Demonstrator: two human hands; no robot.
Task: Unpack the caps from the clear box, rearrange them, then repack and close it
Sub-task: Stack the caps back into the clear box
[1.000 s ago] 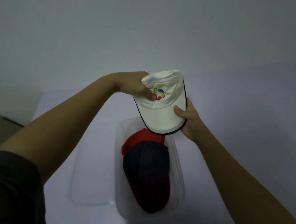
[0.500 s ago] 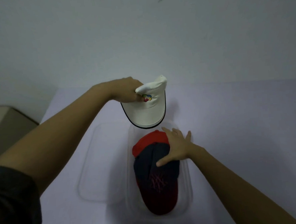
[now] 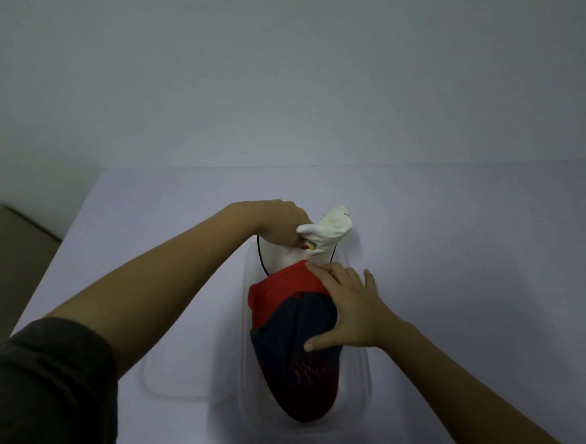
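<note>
A clear box [image 3: 359, 403] stands on the table in front of me. Inside lie a red cap [image 3: 282, 287] and, on top of it, a dark navy cap [image 3: 292, 352] with a red logo and red brim. My left hand [image 3: 278, 222] grips the crown of a white cap [image 3: 323, 237], whose brim dips into the box's far end behind the red cap. My right hand [image 3: 348, 307] rests flat with spread fingers on the navy and red caps.
The clear lid [image 3: 177, 376] lies flat on the table just left of the box. A beige cardboard box [image 3: 9, 259] stands off the table's left edge. A plain wall rises behind the lilac table [image 3: 475, 245].
My left hand has lowered the white cap into the far end of the box. My right hand let go of its brim and came down onto the navy cap, sliding further over it.
</note>
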